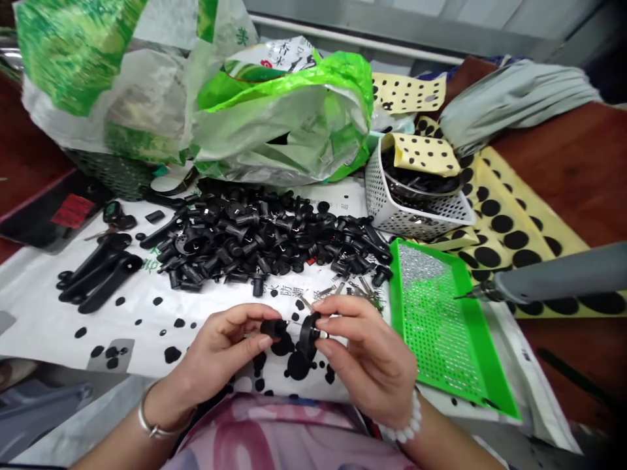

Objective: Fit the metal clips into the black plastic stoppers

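Observation:
Between thumb and fingers, my left hand (228,346) pinches a small black plastic cylinder (274,328). My right hand (365,346) grips a round black plastic cap (308,336) by its edge, with a bit of shiny metal at the fingertips. The two parts face each other a short gap apart, and a thin metal piece seems to show between them. Beyond my hands lies a big heap of black plastic parts (235,235). Small metal strips (362,290) are scattered at its near right edge. Black round dots (298,365) lie on the white sheet below.
To the right is a green tray (441,339) of small silvery screws, with a grey electric screwdriver (553,274) over its edge. A white basket (416,219) and plastic bags (284,124) stand behind. Black handles (100,271) lie at left.

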`<state>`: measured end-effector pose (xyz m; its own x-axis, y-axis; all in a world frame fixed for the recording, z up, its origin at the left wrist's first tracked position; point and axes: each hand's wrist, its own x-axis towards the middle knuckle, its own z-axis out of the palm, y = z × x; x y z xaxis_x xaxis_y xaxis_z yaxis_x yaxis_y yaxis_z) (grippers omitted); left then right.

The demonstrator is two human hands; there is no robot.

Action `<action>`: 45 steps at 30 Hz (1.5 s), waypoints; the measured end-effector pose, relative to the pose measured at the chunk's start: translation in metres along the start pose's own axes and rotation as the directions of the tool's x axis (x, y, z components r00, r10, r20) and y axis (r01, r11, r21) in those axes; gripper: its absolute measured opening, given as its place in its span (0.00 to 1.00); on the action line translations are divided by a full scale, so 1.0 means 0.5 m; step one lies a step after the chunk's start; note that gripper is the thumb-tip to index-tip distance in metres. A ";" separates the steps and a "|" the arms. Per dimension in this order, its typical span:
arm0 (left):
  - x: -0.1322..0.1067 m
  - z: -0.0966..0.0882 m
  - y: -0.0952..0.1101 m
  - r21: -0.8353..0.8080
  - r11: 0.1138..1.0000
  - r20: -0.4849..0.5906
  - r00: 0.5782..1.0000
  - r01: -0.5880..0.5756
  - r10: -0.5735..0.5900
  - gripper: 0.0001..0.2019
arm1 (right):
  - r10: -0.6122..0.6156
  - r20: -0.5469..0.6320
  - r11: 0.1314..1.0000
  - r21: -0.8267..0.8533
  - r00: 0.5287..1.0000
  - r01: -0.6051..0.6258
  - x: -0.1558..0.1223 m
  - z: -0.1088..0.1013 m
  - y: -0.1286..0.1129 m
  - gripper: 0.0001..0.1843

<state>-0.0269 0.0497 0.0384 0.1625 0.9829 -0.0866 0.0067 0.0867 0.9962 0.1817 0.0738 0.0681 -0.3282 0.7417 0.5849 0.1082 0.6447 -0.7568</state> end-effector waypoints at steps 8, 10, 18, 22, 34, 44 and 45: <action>0.005 0.024 -0.013 0.054 0.991 -0.067 0.990 -0.120 0.124 0.10 | 0.012 -0.008 1.000 -0.012 1.000 -0.012 -0.006 0.004 0.002 0.16; 0.006 0.029 -0.019 0.121 0.978 -0.068 0.982 -0.170 0.179 0.10 | 0.033 -0.029 0.999 -0.023 0.999 -0.033 -0.005 0.005 0.003 0.15; 0.006 0.034 -0.032 0.622 0.592 0.024 0.769 -0.512 0.639 0.17 | 0.281 -0.084 0.957 0.096 0.956 -0.273 -0.005 0.008 0.012 0.08; 0.010 0.033 -0.026 0.706 0.468 0.073 0.712 -0.532 0.698 0.17 | 0.325 -0.089 0.941 0.134 0.942 -0.312 -0.005 0.006 0.009 0.07; 0.020 0.047 -0.042 0.732 0.465 0.084 0.743 -0.498 0.664 0.14 | 0.206 -0.024 0.977 0.058 0.978 -0.205 -0.015 0.035 0.027 0.09; 0.024 0.040 -0.036 0.720 0.578 0.101 0.882 -0.384 0.461 0.22 | 0.199 -0.024 0.979 0.048 0.980 -0.198 -0.022 0.028 0.045 0.11; 0.022 0.038 -0.034 0.698 0.607 0.095 0.890 -0.378 0.445 0.22 | 0.206 -0.025 0.978 0.049 0.978 -0.205 -0.023 0.028 0.048 0.10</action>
<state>-0.0066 0.0562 0.0206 0.2412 0.8983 0.3674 0.6318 -0.4327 0.6432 0.1749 0.0778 0.0391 -0.2748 0.8633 0.4234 0.1275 0.4692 -0.8738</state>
